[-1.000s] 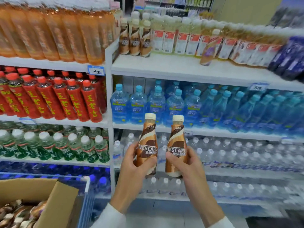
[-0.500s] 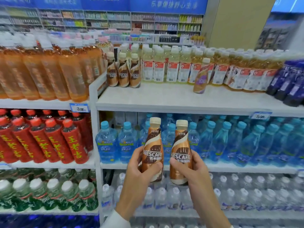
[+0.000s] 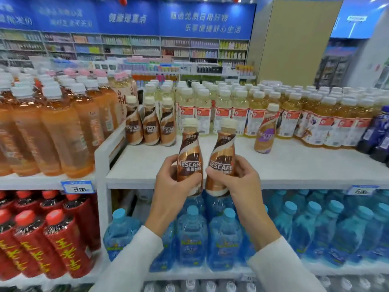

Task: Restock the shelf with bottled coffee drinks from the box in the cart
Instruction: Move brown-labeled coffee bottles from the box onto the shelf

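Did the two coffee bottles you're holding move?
Yes, up. The held coffee bottles were level with the blue water bottles; now they front the white top shelf.

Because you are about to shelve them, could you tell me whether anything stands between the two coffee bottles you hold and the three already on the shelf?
Nothing visible does. The white shelf lies bare from the left bottle and right bottle to the three shelved coffee bottles; the purple-labelled bottle stands off to the right.
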